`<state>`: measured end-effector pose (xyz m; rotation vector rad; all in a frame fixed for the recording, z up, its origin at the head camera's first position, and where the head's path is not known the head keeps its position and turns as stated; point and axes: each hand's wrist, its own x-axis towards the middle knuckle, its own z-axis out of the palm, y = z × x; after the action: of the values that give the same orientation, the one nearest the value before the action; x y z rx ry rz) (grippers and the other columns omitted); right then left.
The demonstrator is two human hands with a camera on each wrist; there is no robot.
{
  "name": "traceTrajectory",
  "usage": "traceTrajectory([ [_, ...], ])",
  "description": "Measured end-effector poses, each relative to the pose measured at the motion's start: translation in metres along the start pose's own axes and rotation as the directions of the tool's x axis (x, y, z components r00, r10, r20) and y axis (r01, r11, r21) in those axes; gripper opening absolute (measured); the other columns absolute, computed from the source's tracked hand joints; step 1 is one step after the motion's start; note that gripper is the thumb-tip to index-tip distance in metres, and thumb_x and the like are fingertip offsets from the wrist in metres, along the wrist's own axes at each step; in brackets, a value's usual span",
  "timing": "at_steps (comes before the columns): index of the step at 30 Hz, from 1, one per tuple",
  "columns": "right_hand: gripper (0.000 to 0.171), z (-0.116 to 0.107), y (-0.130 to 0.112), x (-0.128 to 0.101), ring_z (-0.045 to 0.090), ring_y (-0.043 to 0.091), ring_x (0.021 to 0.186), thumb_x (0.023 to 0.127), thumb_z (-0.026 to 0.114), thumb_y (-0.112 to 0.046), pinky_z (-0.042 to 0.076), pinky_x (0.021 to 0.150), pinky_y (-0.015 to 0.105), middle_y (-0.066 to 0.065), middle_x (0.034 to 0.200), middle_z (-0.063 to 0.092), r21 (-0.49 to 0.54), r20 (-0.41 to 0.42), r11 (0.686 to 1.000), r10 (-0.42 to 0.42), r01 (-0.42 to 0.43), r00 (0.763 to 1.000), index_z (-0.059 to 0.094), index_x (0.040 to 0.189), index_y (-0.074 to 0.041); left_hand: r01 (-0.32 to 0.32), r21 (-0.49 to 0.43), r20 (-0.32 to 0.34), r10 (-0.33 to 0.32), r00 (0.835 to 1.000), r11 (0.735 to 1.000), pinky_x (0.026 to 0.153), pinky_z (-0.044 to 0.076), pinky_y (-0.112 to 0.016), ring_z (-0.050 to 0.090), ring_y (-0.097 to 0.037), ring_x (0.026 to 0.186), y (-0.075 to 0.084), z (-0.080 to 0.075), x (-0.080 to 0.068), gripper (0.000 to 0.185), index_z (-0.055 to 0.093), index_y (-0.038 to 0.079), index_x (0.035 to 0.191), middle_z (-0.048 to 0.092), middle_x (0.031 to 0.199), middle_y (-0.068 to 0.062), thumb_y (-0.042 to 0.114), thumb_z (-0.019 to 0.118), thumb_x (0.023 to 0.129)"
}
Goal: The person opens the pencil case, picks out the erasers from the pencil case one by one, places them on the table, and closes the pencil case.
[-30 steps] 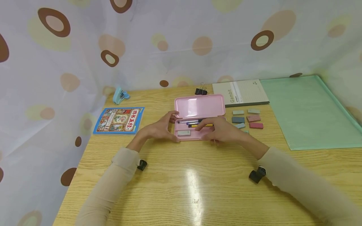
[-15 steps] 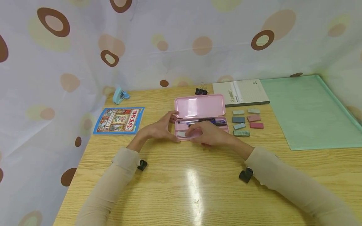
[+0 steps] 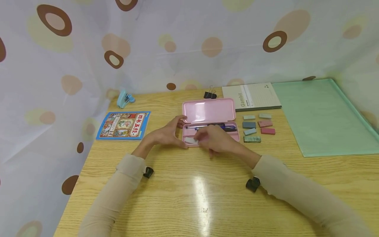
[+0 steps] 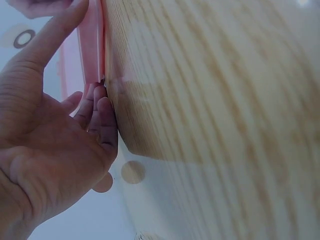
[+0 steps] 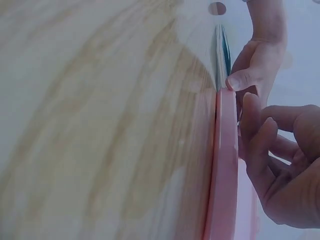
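The right hand (image 3: 217, 142) has its fingers curled down into the open pink pencil case (image 3: 208, 112), over the white eraser (image 3: 190, 140) (whether they pinch it, I cannot tell). At nine o'clock, the left hand (image 3: 167, 134) braces the case's end with fairly straight fingers. Light, stiff, probably slippery plastic; best held by its ends.

The right hand (image 5: 285, 165) curled its fingers (image 5: 255, 135) just inside the pink case (image 5: 223, 165). The left hand's thumb (image 5: 242, 79) pressed the case's far end, on the wooden bench (image 5: 100, 125).
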<state>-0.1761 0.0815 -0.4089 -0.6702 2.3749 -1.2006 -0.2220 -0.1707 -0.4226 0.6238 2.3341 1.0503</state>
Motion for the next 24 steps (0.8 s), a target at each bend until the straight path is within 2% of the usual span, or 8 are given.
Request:
traceTrajectory([
  [3,0.022,0.003,0.0,0.004,0.064,0.022,0.046,0.094,0.067,-0.004,0.049,0.042,0.029,0.01,0.108,0.074,0.016,-0.045,1.0,-0.007,0.007,0.999,0.073,0.115,-0.005,-0.006,0.0,0.0,0.006,1.0,1.0,0.122,0.033,-0.041,0.04,-0.027,0.139,0.0,0.0,0.001,0.114,0.02,0.014,0.16,0.04,0.149,-0.012,0.022,0.095,0.074],
  [7,0.017,0.006,0.003,0.008,0.062,0.021,0.044,0.094,0.069,-0.002,0.049,0.04,0.03,0.01,0.103,0.074,0.051,-0.098,0.999,0.0,0.005,0.995,0.075,0.11,-0.005,-0.009,0.011,0.002,0.009,1.0,1.0,0.122,0.033,-0.043,0.04,-0.028,0.139,0.001,-0.001,0.001,0.114,0.019,0.013,0.16,0.041,0.149,-0.012,0.023,0.095,0.074],
  [13,0.012,0.01,0.004,0.013,0.058,0.017,0.038,0.092,0.073,-0.004,0.044,0.038,0.025,0.005,0.083,0.074,0.069,-0.132,0.998,-0.004,0.013,0.991,0.078,0.103,-0.007,-0.012,0.017,-0.001,0.012,1.0,1.0,0.121,0.033,-0.043,0.04,-0.028,0.138,0.002,-0.001,0.001,0.114,0.02,0.013,0.16,0.041,0.149,-0.013,0.022,0.095,0.074],
  [18,0.012,0.011,0.006,0.016,0.056,0.016,0.037,0.09,0.072,-0.002,0.043,0.038,0.024,0.007,0.067,0.07,0.077,-0.138,0.997,-0.007,0.018,0.99,0.079,0.099,-0.006,-0.003,0.004,-0.002,0.003,1.0,1.0,0.121,0.033,-0.041,0.04,-0.027,0.138,0.002,-0.001,0.002,0.113,0.02,0.014,0.16,0.041,0.148,-0.012,0.021,0.095,0.074],
  [20,0.012,0.011,0.006,0.015,0.055,0.016,0.038,0.09,0.071,-0.003,0.042,0.039,0.024,0.008,0.061,0.066,0.107,-0.139,0.994,0.024,-0.009,0.99,0.08,0.098,-0.007,0.003,0.001,-0.003,-0.003,1.0,1.0,0.121,0.033,-0.041,0.04,-0.026,0.138,0.001,-0.001,0.001,0.113,0.02,0.015,0.16,0.041,0.149,-0.011,0.021,0.095,0.075],
  [24,0.012,0.004,0.007,0.011,0.051,0.015,0.04,0.091,0.071,-0.006,0.04,0.041,0.024,0.01,0.063,0.067,0.18,-0.144,0.98,0.114,-0.087,0.983,0.081,0.097,-0.01,0.011,0.001,-0.004,-0.011,1.0,1.0,0.121,0.033,-0.039,0.04,-0.025,0.139,-0.001,0.0,0.0,0.114,0.02,0.017,0.16,0.04,0.149,-0.009,0.022,0.095,0.075],
])
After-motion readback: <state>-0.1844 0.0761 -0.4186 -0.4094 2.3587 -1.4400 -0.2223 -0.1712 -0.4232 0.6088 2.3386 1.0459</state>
